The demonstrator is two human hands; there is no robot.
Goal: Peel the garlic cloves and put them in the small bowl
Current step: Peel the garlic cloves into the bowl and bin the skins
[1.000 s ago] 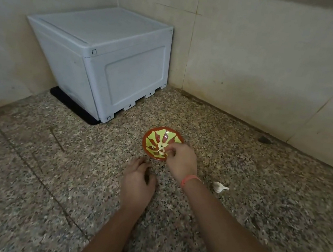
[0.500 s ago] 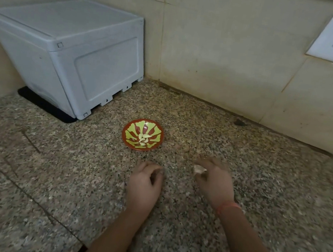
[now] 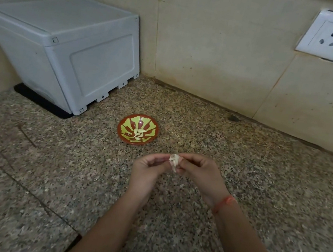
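Whitish garlic clove — papery skin on.

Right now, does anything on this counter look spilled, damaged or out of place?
Nothing is spilled: the small bowl sits upright with peeled cloves inside, and the left hand and right hand pinch one garlic clove. The only oddity is a dark blot on the counter by the wall; I cannot tell what it is.

A pale, papery-skinned clove sits pinched between both hands, near a small red-and-yellow bowl holding several peeled cloves.
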